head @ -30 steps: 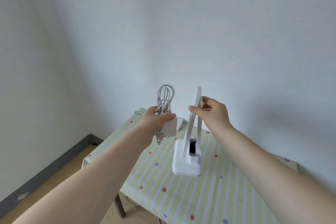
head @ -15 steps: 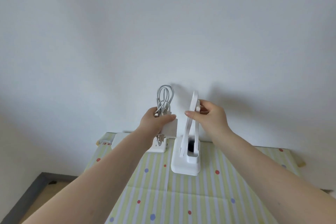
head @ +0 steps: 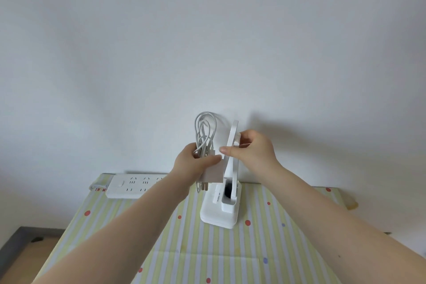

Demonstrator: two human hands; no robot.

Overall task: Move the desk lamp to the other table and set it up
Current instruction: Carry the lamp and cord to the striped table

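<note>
Since a second ago the desk lamp has come square over the striped bench, its base at or just above the far middle, right hand fingers pinching the folded arm, left hand fingers curled round the adapter and coiled cable. Judged step: setting down; next comes plugging into the power strip far left, with open cloth nearer and the wall close behind

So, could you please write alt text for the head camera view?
A right hand grips a folded white plastic desk lamp over a striped, dotted tablecloth, while the left hand holds its white adapter with coiled cable. A white power strip lies by the wall.
</note>
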